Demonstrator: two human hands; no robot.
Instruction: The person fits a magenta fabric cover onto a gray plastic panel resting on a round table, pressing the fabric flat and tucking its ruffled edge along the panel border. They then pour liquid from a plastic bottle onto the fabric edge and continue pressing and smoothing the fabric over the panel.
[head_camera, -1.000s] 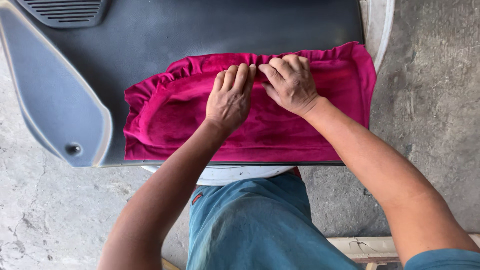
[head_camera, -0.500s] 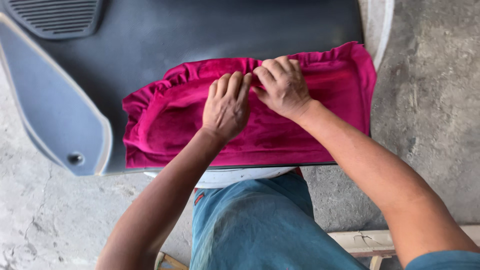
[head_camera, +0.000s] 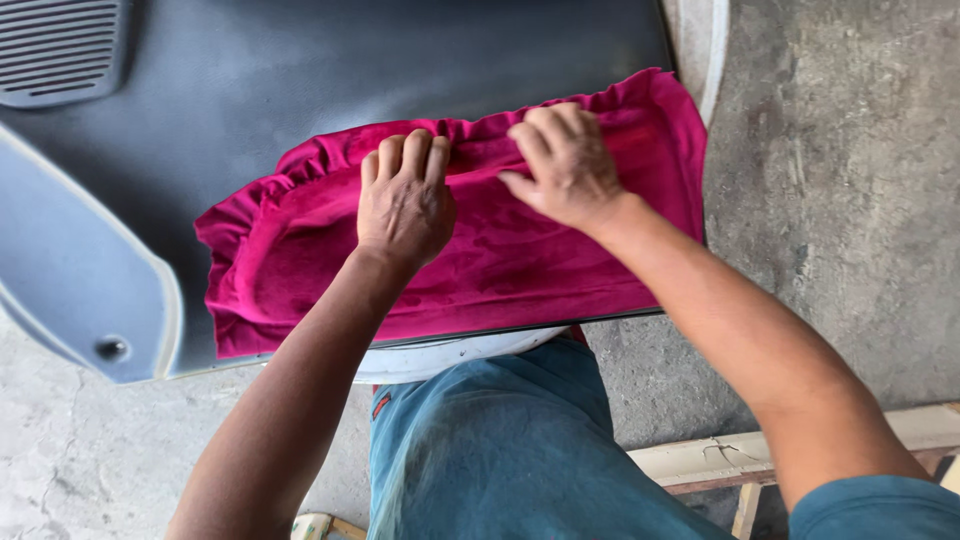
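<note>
- The fingers (head_camera: 405, 155) of the left hand (head_camera: 405, 205) lie flat and close together, pressing down on the magenta cloth (head_camera: 500, 260); they grasp nothing, the tips reaching its ruffled far edge.
- The fingers (head_camera: 545, 130) of the right hand (head_camera: 570, 165) curl over that same far edge just beside the left hand; the thumb points toward the left hand, and they seem to pinch a fold, though the tips are hidden.
- The cloth lies under both hands, its long axis running left to right across the dark panel (head_camera: 350, 70), along the panel's near edge and up to its right corner.
- Both hands sit mid-cloth; the right is nearer the right corner, the left nearer the bunched left end.
</note>
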